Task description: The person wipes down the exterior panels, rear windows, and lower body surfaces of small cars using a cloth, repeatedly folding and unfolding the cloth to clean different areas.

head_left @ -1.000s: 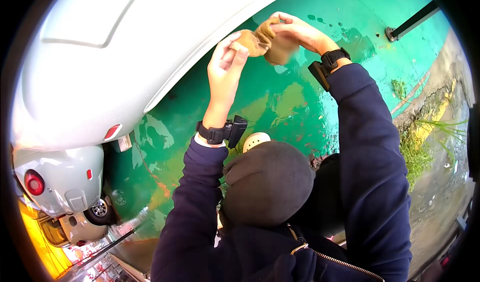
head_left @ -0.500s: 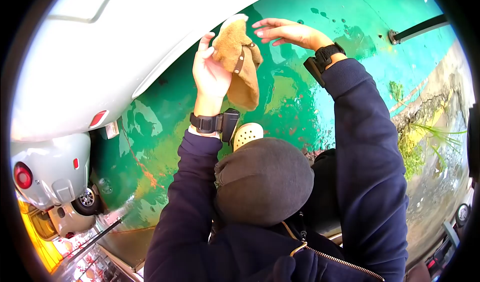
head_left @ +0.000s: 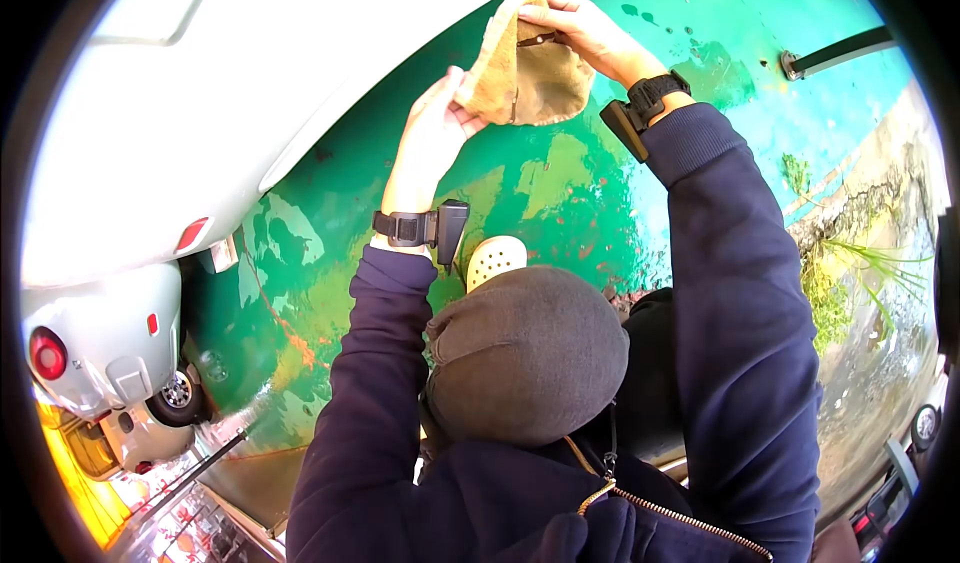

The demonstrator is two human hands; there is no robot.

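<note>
A tan, fuzzy cloth [head_left: 553,85] with a dark strip bearing small pale dots is held up between both hands beside the white car body [head_left: 190,103]. My left hand [head_left: 432,128] is closed on its lower left edge, with the fingertips partly behind the fabric. At the upper right edge, my right hand [head_left: 592,38] pinches the same cloth. Its lower part hangs bunched in a loose fold over the green floor. Dark straps with black modules are on both wrists.
Wet-looking green floor [head_left: 560,178] lies below the hands. A pale clog [head_left: 497,260] shows beyond my dark-clothed knee [head_left: 530,353]. Another silver car [head_left: 105,338] stands at left. A black post [head_left: 840,53] is at upper right, near weeds [head_left: 830,293] along the floor's edge.
My right hand, earlier apart from the cloth with fingers extended, now grips its upper edge. The cloth has been raised and spread between both hands; my left hand has shifted slightly right.
</note>
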